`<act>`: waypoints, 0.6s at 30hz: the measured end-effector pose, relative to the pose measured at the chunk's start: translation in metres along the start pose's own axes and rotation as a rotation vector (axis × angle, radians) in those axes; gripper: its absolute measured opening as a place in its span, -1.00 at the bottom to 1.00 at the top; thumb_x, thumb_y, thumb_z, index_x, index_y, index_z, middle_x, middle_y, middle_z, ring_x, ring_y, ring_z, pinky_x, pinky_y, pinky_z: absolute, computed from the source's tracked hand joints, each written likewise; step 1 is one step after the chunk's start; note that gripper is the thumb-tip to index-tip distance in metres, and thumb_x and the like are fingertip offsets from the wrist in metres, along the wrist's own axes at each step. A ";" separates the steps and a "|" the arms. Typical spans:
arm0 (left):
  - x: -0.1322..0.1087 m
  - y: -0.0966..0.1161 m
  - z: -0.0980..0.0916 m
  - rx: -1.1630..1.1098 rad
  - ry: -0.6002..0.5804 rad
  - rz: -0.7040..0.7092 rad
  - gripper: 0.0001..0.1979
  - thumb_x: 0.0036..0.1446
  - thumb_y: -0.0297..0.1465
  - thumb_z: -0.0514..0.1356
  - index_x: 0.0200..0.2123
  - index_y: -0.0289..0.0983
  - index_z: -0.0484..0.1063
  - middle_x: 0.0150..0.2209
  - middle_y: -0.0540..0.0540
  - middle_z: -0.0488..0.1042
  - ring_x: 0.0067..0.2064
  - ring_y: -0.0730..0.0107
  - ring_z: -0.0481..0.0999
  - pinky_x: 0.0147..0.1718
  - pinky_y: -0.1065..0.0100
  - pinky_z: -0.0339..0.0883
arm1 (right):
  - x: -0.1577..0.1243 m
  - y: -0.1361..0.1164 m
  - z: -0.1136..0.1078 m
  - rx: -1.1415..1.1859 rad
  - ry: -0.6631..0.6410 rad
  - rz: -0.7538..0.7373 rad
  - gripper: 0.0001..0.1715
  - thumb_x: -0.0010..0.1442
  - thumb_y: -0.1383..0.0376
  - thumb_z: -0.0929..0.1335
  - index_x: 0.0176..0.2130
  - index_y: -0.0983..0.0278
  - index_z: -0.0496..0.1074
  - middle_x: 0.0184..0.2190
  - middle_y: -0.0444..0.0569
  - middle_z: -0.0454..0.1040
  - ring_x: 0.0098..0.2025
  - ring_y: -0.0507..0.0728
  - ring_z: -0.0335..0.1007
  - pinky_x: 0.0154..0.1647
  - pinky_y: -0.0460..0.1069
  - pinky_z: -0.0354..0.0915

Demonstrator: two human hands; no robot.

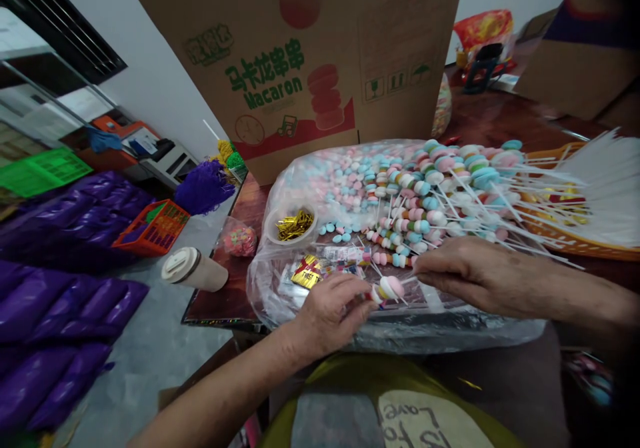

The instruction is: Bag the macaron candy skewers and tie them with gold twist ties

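Note:
My left hand [335, 311] is closed on a short candy skewer [390, 288] of pink, white and yellowish pieces, just above the plastic-covered table edge. Opposite it, my right hand [463, 271] has its fingers pinched together on a thin white stick [409, 279] close to the candy's pink end. Whether that stick runs through the candy is hard to see. Behind my hands lies a heap of finished candy skewers [440, 195] with white sticks pointing right. Loose pastel candies [345, 175] are spread in the clear plastic bag [280, 288], beside printed packets [307, 271].
A tub of gold twist ties [295, 225] stands left of the candies. An orange basket [545, 231] bears many white sticks [610, 188]. A tall cardboard box [320, 55] blocks the back. A lidded cup [195, 269] stands at the left table corner.

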State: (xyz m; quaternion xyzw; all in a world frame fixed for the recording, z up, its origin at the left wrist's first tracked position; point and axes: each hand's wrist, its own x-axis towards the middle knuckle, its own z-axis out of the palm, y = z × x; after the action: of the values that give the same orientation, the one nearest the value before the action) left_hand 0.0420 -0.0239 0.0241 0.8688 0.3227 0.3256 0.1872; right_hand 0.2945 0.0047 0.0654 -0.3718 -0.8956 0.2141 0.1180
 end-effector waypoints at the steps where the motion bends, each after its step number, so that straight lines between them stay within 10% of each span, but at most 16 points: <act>1: -0.001 -0.001 0.001 0.055 0.025 0.033 -0.87 0.12 -0.47 0.11 -0.25 -0.33 0.40 -0.31 -0.15 0.50 -0.27 0.39 0.48 -0.26 0.34 0.39 | 0.001 -0.001 0.000 -0.004 -0.031 0.003 -0.64 0.26 0.19 0.16 -0.50 0.27 0.30 -0.61 -0.14 0.30 -0.54 -0.01 0.21 -0.49 -0.10 0.07; 11: 0.011 -0.007 -0.010 0.618 -0.240 0.377 -0.84 0.15 -0.49 0.01 -0.40 -0.29 0.36 -0.35 -0.10 0.43 -0.41 0.43 0.36 -0.44 0.38 0.25 | 0.012 -0.009 0.007 -0.039 -0.067 0.056 -0.68 0.24 0.25 0.14 -0.49 0.27 0.26 -0.62 -0.14 0.28 -0.56 -0.03 0.14 -0.52 -0.10 -0.06; 18: 0.006 -0.031 -0.004 0.658 -0.169 0.595 -0.93 0.13 -0.50 0.07 -0.35 -0.26 0.34 -0.28 -0.05 0.47 -0.38 0.45 0.34 -0.33 0.32 0.20 | 0.024 -0.008 0.027 -0.067 -0.059 0.148 -0.68 0.21 0.28 0.16 -0.52 0.28 0.29 -0.66 -0.14 0.29 -0.61 -0.03 0.12 -0.56 -0.10 -0.08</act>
State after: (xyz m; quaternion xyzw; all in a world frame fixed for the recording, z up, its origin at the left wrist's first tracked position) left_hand 0.0293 0.0033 0.0127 0.9606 0.1288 0.1735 -0.1749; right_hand 0.2628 0.0081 0.0467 -0.4340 -0.8754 0.2033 0.0629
